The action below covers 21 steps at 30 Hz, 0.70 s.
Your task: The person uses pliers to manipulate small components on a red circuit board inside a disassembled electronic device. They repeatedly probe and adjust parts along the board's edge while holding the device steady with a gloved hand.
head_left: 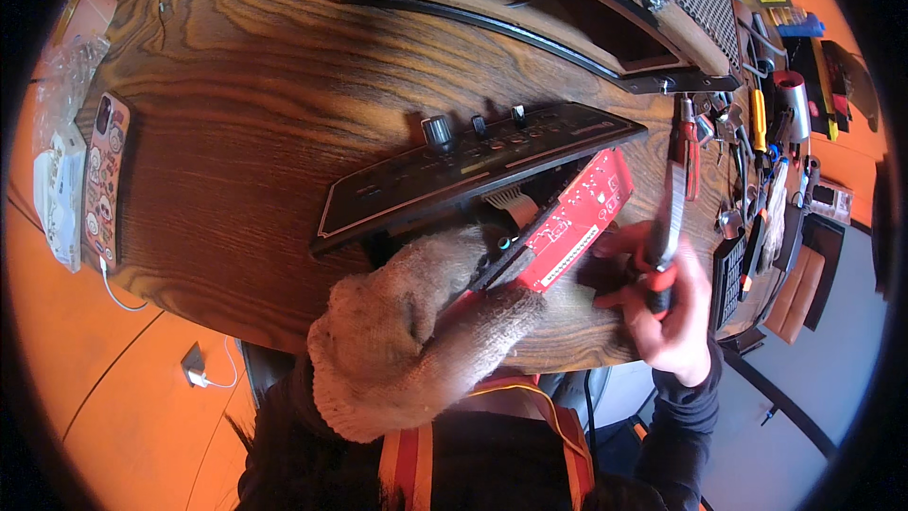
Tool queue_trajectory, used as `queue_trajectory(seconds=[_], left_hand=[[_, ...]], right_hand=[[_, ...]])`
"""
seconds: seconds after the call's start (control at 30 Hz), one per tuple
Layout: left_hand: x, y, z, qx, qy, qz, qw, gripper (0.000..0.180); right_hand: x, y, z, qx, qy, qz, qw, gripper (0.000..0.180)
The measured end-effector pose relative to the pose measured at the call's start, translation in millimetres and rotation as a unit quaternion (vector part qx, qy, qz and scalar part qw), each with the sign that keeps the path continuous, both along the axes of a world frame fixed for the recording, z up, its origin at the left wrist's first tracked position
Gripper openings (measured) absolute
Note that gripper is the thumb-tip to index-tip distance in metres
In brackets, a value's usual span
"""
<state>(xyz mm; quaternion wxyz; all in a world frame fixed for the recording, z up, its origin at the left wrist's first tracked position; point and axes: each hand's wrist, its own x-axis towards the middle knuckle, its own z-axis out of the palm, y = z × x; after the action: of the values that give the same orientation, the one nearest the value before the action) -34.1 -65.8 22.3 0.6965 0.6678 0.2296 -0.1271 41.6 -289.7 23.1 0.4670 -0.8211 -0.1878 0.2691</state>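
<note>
My left hand (407,322), in a grey-white knitted glove, is closed around the near edge of a red circuit board (577,218). The board stands tilted behind a black control panel (397,185), with a ribbon-like cable (511,206) showing between the two. Three knobs, including a large dark knob (437,131), stick up along the panel's far edge. Right of the board, my bare right hand (673,312) is closed on a tool with a red-and-black handle and a long silver blade (673,203); its exact kind is unclear. The blade points away from me, apart from the board.
A black cabinet (530,14) with an open slot and metal mesh stands at the far side. Red-handled pliers (691,156) and several tools lie at the right. A phone (106,170) with a charging cable rests at the left, beside clear plastic wrap (71,76).
</note>
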Motion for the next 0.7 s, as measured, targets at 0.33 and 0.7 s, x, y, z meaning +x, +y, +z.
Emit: queue_trajectory(seconds=[0.33, 0.7], left_hand=[[1, -4, 7, 0.003, 0.078, 0.033, 0.996, 0.03], [1, 8, 13, -0.056, 0.042, 0.055, 0.996, 0.031]], right_hand=[[-6, -8, -14, 0.25, -0.069, 0.004, 0.966, 0.032], [-15, -9, -30, 0.254, -0.005, 0.008, 0.967, 0.043]])
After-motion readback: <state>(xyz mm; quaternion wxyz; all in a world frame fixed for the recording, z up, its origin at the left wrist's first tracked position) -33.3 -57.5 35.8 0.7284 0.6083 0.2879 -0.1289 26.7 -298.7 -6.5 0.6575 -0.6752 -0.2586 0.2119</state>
